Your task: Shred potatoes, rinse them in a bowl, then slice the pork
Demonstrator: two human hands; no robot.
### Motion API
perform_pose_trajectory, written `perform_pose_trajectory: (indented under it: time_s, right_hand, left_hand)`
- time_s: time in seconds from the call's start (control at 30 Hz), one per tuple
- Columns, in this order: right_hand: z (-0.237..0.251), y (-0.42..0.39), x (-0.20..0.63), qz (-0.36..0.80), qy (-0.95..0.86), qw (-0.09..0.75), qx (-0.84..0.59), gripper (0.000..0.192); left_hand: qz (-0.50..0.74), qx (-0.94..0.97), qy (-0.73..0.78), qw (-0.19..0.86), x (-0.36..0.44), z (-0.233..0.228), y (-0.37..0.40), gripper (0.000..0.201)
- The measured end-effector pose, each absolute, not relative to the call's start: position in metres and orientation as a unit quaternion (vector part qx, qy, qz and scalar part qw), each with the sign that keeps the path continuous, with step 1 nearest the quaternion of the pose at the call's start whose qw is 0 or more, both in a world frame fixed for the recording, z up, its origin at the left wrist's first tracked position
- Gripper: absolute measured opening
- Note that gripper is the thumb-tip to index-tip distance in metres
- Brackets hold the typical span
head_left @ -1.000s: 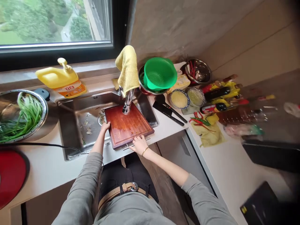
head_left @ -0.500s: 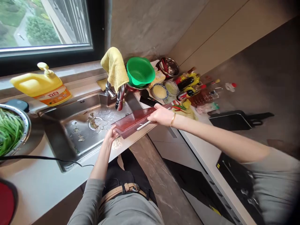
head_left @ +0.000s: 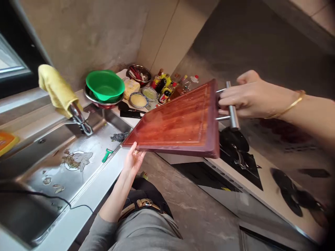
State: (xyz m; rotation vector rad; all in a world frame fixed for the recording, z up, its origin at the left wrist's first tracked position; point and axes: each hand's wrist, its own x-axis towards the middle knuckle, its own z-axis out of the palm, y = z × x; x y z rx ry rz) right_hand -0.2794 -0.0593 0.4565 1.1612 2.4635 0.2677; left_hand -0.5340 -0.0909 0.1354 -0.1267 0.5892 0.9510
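A wet reddish wooden cutting board (head_left: 180, 123) is held in the air above the counter edge, between the sink and the stove. My right hand (head_left: 251, 96) grips the metal handle (head_left: 231, 106) at the board's right end. My left hand (head_left: 134, 158) supports the board's lower left corner from beneath. The board is tilted, with its left corner lower.
The steel sink (head_left: 68, 157) holds food scraps, a scrubber and a green peeler (head_left: 106, 155). A yellow cloth (head_left: 56, 89) drapes the faucet. A green colander (head_left: 105, 84), bowls and sauce bottles (head_left: 167, 87) crowd the corner. A black stove (head_left: 243, 157) lies right.
The board has been lifted out of the sink and swung right toward the stove, both hands still on it. My view has turned right, away from the window.
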Motion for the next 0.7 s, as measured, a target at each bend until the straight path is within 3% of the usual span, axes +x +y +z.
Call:
perform_pose_trajectory:
  time_s: [0.2,0.4,0.7]
  right_hand:
    - [0.46,-0.134,-0.11,0.14,0.77,0.269,0.561,0.069]
    - [0.408,-0.158,0.073,0.126,0.764,0.319,0.546,0.069]
    - [0.262,-0.152,0.281,0.046,0.783,0.263,0.561,0.025]
  left_hand:
    - [0.385,-0.058,0.238,0.89,-0.383,0.16,-0.07,0.01]
    - [0.343,-0.066,0.242,0.905,-0.204,0.13,-0.055,0.009]
    - [0.424,0.034,0.297,0.855,-0.034,0.057,-0.05,0.016]
